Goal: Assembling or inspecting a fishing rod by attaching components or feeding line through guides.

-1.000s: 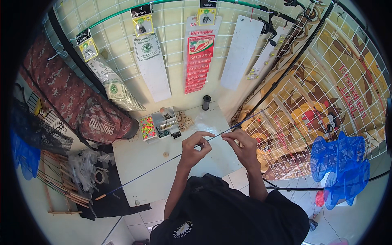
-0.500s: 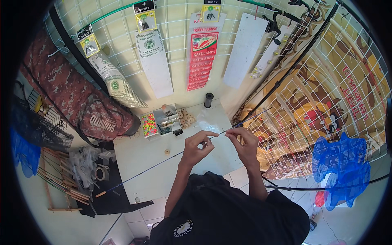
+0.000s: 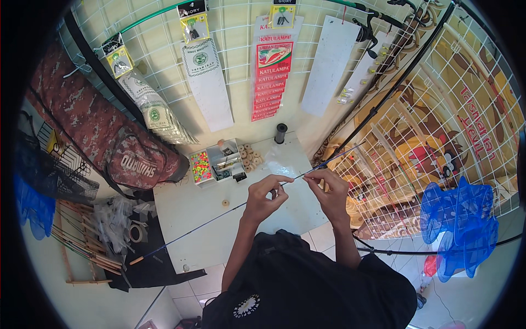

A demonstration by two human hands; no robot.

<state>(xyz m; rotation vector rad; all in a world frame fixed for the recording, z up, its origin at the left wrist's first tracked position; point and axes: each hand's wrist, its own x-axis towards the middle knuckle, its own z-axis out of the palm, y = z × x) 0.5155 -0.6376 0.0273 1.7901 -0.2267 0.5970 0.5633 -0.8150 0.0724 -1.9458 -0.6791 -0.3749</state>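
Thin rod (image 3: 219, 215) pinched by both hands.

The light around me is bright, even daylight, soft enough that my hands throw only faint shadows on the bench (image 3: 192, 219). A pale sheen of glare lies on the bench top just above my grip, toward twelve o'clock. The white hanging cards (image 3: 327, 66) at twelve and one o'clock are nearly washed out. The fisheye bends every straight line: the wire grid (image 3: 466, 126) bows hard toward three o'clock, and a black ring closes the picture all round. The centre is sharp; detail softens and smears near the rim, most at eight and four o'clock.
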